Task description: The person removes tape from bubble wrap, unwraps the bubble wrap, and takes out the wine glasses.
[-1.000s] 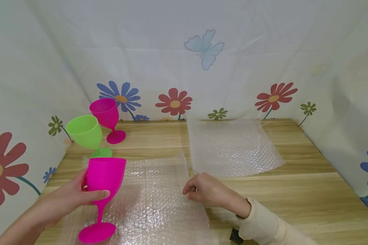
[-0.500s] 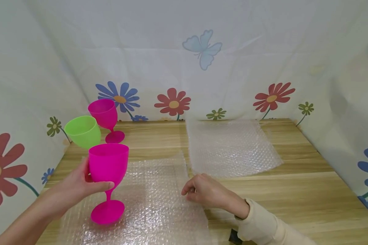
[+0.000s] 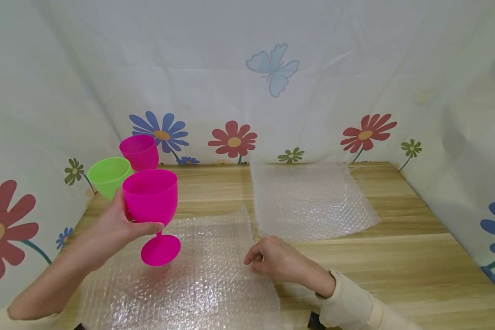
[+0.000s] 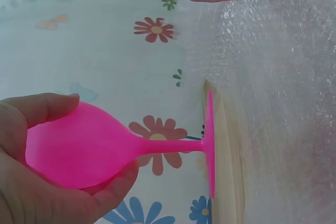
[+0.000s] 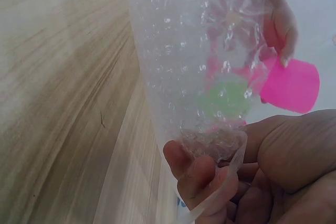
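My left hand (image 3: 107, 231) grips a bright pink plastic goblet (image 3: 152, 204) by its bowl, thumb across the front. The goblet is upright, its foot above a sheet of bubble wrap (image 3: 202, 279) spread on the near part of the table. In the left wrist view, the fingers wrap the bowl (image 4: 86, 145) while stem and foot stay free. My right hand (image 3: 282, 261) pinches the right edge of that same sheet. The right wrist view shows the wrap (image 5: 173, 51) lifted between thumb and curled fingers (image 5: 199, 177), with the pink goblet partly seen through and beyond it.
A green goblet (image 3: 107, 176) and another pink goblet (image 3: 142, 153) stand at the back left, partly hidden by the held goblet and hand. A second bubble wrap sheet (image 3: 309, 197) lies at the back right. Flowered cloth walls (image 3: 206, 87) enclose the wooden table (image 3: 375, 266).
My left hand has raised the pink goblet and carried it forward and slightly right, tilting it upright, so it now overlaps the goblets behind. The right hand has stayed at the wrap's edge.
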The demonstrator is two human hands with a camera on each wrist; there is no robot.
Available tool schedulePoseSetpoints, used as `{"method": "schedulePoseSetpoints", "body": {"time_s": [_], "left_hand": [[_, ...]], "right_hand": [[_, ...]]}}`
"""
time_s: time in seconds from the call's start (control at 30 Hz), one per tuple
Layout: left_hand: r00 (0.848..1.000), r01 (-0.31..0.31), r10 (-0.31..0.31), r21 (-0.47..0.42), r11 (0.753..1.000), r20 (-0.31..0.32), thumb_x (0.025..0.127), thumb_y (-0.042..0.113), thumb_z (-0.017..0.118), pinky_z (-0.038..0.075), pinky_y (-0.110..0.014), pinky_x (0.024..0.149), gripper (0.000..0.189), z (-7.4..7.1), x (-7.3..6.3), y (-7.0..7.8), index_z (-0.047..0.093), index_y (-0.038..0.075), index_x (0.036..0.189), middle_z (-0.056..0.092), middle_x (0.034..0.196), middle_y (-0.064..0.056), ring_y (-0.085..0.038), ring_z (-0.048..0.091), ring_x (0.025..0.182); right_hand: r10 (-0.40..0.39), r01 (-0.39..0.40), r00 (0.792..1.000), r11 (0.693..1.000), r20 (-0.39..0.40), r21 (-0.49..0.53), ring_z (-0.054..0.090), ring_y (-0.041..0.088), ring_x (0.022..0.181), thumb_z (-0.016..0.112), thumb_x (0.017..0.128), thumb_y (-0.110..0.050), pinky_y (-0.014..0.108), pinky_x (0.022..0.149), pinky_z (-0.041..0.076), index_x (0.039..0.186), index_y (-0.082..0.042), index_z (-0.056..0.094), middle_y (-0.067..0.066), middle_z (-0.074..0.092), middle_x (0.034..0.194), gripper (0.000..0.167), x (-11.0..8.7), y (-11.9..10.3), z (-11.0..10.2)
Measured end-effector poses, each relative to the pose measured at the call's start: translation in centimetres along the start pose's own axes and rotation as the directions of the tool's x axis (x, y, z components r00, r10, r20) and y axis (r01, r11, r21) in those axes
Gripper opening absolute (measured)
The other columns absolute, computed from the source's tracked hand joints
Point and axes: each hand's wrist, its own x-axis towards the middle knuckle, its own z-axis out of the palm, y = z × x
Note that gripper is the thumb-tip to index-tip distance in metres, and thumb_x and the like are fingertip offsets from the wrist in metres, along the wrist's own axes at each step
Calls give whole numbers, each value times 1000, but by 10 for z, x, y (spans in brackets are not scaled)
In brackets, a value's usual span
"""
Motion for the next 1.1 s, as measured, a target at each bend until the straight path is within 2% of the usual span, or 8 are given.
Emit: {"method": "schedulePoseSetpoints", "body": {"time_s": [0.33,0.53,0.77,1.1], "left_hand": [[992,-91,88,-31,995,-95,87,8,80,56,-35,84,103,7,26,7,6,11,159,34,150,-21,-41,41,132],[985,-93,85,-45,995,-152,86,8,81,54,-29,87,106,8,44,9,5,13,159,33,154,-18,-39,39,135],[976,-89,75,-57,994,-203,86,7,80,50,-41,95,105,9,61,5,5,10,158,31,155,-19,-39,37,137],[954,-117,77,-124,985,-289,84,0,80,50,-35,100,105,11,85,-3,6,11,157,31,157,-14,-33,38,139]], "right_hand": [[-15,15,1000,1000,-6,-12,43,1,59,73,85,6,19,55,40,93,-2,80,-3,74,82,14,0,1,1],[-11,11,1000,1000,-8,-7,42,1,58,75,86,5,19,55,39,93,-2,80,-4,72,79,12,1,2,2],[-12,12,1000,1000,-9,-17,44,1,61,76,87,3,20,59,43,94,-2,80,-7,69,75,10,1,2,2],[6,-6,1000,1000,6,2,46,2,61,76,88,3,20,59,44,95,-3,80,-6,71,78,10,1,4,3]]}}
